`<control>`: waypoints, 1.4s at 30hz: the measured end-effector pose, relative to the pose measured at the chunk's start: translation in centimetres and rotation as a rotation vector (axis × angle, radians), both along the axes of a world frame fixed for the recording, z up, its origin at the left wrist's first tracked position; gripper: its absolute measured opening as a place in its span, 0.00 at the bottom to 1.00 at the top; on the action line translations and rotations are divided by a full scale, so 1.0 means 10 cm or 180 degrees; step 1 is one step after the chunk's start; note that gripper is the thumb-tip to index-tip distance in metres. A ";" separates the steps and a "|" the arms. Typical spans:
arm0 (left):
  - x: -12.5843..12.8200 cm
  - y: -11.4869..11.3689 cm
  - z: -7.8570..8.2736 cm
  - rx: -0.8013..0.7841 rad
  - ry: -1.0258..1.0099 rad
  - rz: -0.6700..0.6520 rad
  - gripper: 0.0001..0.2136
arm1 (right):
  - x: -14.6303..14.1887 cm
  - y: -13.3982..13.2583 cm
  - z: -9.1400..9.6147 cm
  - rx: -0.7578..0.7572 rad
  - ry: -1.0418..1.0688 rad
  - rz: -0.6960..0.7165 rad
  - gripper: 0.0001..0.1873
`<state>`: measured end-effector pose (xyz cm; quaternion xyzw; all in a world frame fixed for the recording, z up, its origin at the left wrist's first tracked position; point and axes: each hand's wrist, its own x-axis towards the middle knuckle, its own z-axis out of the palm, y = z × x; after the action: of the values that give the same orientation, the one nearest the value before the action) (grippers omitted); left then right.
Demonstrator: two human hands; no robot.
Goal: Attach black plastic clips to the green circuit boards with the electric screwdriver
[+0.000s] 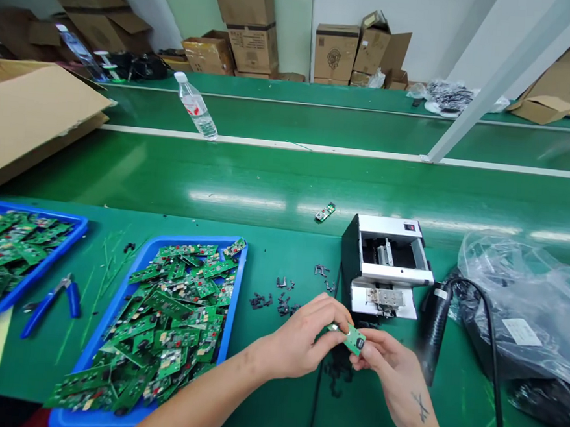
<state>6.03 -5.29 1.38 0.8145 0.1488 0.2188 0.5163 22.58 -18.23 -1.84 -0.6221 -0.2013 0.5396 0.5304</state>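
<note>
Both my left hand [300, 335] and my right hand [382, 357] pinch a small green circuit board [354, 339] between their fingertips, just in front of a white and black benchtop board-cutting machine [383, 266]. A small silver part shows at the board's left end. To my left, a blue tray [231, 288] holds a heap of similar green boards. Dark plastic scraps [283, 298] lie on the bench beyond my left hand. Another green board [325, 211] rests on the conveyor belt behind the machine.
A second blue tray [32, 267] of boards and blue-handled pliers [56, 305] lie at the left. A black corded handheld tool [433, 331] and a plastic bag [517, 301] sit at the right. Beyond are a green conveyor belt [268, 180], a water bottle [195, 106] and cardboard boxes [249, 25].
</note>
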 end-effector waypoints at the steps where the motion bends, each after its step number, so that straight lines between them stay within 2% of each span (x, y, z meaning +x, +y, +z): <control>1: 0.00 0.00 -0.01 0.0071 0.0021 -0.0029 0.05 | 0.00 -0.01 -0.01 0.0008 0.0059 0.0002 0.22; 5: -0.02 0.00 -0.04 0.0052 0.0258 -0.0123 0.09 | 0.01 -0.06 -0.02 0.0017 0.0133 -0.0024 0.21; 11: -0.03 -0.01 -0.06 -0.0151 0.0449 -0.0329 0.07 | 0.04 -0.10 0.06 -0.0034 -0.0157 0.0116 0.18; 18: -0.03 -0.01 0.02 -0.0371 0.0849 -0.0429 0.08 | 0.07 -0.11 0.17 0.0116 -0.0493 0.0394 0.15; 23: 0.00 -0.03 0.04 -0.0303 0.0745 -0.0450 0.08 | 0.07 -0.12 0.16 0.0169 -0.0524 0.0397 0.15; 28: 0.04 -0.09 0.03 -0.0328 0.0616 -0.0213 0.10 | -0.01 -0.11 0.10 0.0001 -0.0624 0.0149 0.19; 31: 0.08 -0.09 -0.01 -0.0599 0.0828 0.0082 0.10 | 0.00 -0.13 0.11 -0.0071 -0.0850 -0.0041 0.21; 33: 0.11 -0.04 -0.05 -0.0837 0.0901 0.0377 0.10 | 0.14 -0.17 0.14 -0.0132 -0.1118 -0.0243 0.22; 35: 0.16 0.05 -0.08 -0.0977 0.0892 0.0688 0.10 | 0.41 -0.22 0.16 -0.0284 -0.1602 -0.0575 0.25; 36: 0.18 0.11 -0.08 -0.0998 0.0900 0.0802 0.10 | 0.56 -0.23 0.17 -0.0381 -0.1927 -0.0838 0.27; 37: 0.20 0.17 -0.08 -0.0994 0.0942 0.0877 0.10 | 0.72 -0.24 0.16 -0.0726 -0.2530 -0.1022 0.30; 38: 0.22 0.23 -0.08 -0.0978 0.1014 0.0918 0.10 | 0.86 -0.23 0.14 -0.1345 -0.2955 -0.0905 0.33; 39: 0.25 0.28 -0.06 -0.0958 0.1104 0.0942 0.10 | 0.98 -0.21 0.10 -0.1779 -0.3051 -0.0752 0.38; 41: 0.29 0.34 -0.03 -0.0944 0.1274 0.0952 0.10 | 1.14 -0.14 0.00 -0.1992 -0.3031 -0.0658 0.46; 42: 0.31 0.36 -0.01 -0.0957 0.1339 0.0946 0.10 | 1.18 -0.11 -0.06 -0.1911 -0.2927 -0.0689 0.48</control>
<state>9.10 -1.68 1.26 0.7257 0.4008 0.0938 0.5513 34.38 -19.33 -2.48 -0.9343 -0.1844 0.1887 0.2399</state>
